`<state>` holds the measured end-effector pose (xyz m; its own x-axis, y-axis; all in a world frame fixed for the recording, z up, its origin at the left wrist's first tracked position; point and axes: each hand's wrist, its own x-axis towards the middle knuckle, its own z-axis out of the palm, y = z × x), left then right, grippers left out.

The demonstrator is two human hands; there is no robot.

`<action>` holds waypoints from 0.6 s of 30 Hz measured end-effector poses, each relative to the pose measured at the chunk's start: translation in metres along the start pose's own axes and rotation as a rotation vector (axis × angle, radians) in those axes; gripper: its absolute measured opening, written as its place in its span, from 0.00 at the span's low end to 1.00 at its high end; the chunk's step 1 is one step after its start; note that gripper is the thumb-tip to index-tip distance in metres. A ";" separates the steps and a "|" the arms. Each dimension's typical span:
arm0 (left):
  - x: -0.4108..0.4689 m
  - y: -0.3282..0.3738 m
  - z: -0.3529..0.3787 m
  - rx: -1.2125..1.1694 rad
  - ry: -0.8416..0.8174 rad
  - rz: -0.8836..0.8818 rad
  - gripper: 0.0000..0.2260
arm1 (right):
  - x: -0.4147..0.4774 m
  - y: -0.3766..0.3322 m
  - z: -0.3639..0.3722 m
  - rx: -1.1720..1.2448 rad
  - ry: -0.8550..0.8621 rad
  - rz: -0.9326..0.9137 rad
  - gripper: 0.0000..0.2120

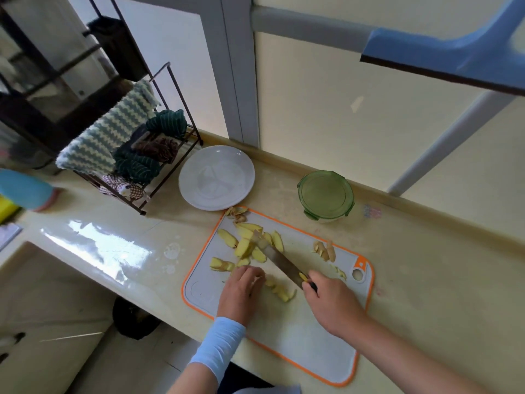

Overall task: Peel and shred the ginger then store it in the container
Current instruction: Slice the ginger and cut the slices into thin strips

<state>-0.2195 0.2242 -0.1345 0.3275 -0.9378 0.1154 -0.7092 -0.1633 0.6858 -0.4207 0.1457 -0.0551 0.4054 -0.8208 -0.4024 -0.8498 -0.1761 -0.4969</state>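
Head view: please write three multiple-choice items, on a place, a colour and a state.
1. The green container stands: A) in a sink; B) on the counter beyond the cutting board; C) on a stove.
2. The cutting board's rim is: A) orange; B) blue; C) black.
3. The right hand: A) lies flat; B) holds the knife; C) holds a spoon.
Key: 1B, it sits on counter behind the board; 2A, the edge is orange; 3B, fingers wrap the handle.
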 end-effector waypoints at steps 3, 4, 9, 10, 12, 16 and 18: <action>0.055 -0.009 -0.028 0.022 0.042 -0.071 0.05 | 0.007 0.000 -0.005 0.027 0.062 0.035 0.16; 0.076 -0.011 -0.036 0.023 0.029 -0.108 0.05 | 0.009 0.000 -0.005 0.022 0.081 0.047 0.17; 0.152 -0.030 -0.058 0.213 -0.087 -0.177 0.07 | 0.019 -0.011 -0.003 0.020 0.145 0.082 0.17; 0.159 -0.034 -0.060 0.249 -0.127 -0.176 0.08 | 0.020 -0.013 -0.001 0.022 0.155 0.090 0.17; 0.166 -0.042 -0.061 0.272 -0.193 -0.172 0.08 | 0.021 -0.016 0.001 0.020 0.162 0.107 0.17; 0.157 -0.054 -0.060 0.178 -0.181 -0.162 0.08 | 0.019 -0.023 0.004 -0.027 0.171 0.088 0.13; 0.151 -0.055 -0.060 0.131 -0.130 -0.141 0.08 | 0.016 -0.026 0.004 -0.084 0.199 0.044 0.09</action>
<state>-0.0932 0.1097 -0.1118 0.3520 -0.9330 -0.0749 -0.7398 -0.3263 0.5884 -0.3903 0.1394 -0.0515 0.2996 -0.9184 -0.2586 -0.8938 -0.1754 -0.4126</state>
